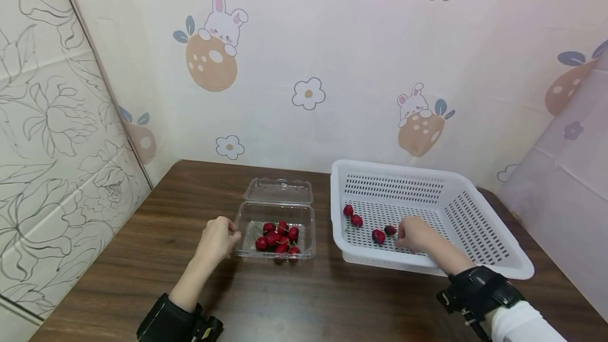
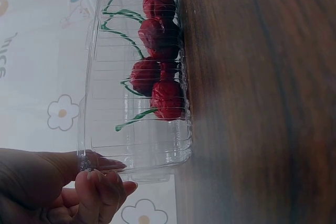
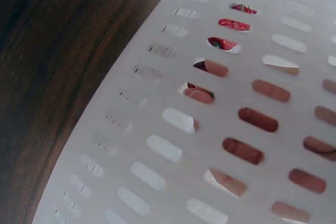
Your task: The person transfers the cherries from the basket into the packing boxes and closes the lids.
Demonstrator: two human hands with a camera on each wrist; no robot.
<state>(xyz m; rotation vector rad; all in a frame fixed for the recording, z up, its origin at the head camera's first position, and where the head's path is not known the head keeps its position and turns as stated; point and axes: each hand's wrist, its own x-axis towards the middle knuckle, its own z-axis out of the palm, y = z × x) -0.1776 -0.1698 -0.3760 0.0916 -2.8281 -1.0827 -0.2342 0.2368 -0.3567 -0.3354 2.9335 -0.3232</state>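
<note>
My left hand (image 1: pixel 217 239) pinches the left rim of a clear plastic clamshell box (image 1: pixel 243 220); its lid (image 1: pixel 278 191) is folded back behind. Inside are several red cherries (image 1: pixel 272 238), whose green stems show in the left wrist view, where the thumb and fingers (image 2: pixel 100 190) grip the box edge. My right hand (image 1: pixel 418 235) reaches down into a white slotted basket (image 1: pixel 337 226), fingers curled. Through the slots in the right wrist view, a bit of red cherry (image 3: pixel 195 86) shows between the fingertips, mostly hidden by the wall. Another cherry (image 1: pixel 378 236) lies left of the hand.
Two more cherries (image 1: pixel 356 220) lie near the basket's left wall. Box and basket stand apart on a dark wooden table (image 1: pixel 285 305). Patterned cloth (image 1: pixel 309 41) hangs behind the table, and a flower-print panel (image 1: pixel 62 120) stands at left.
</note>
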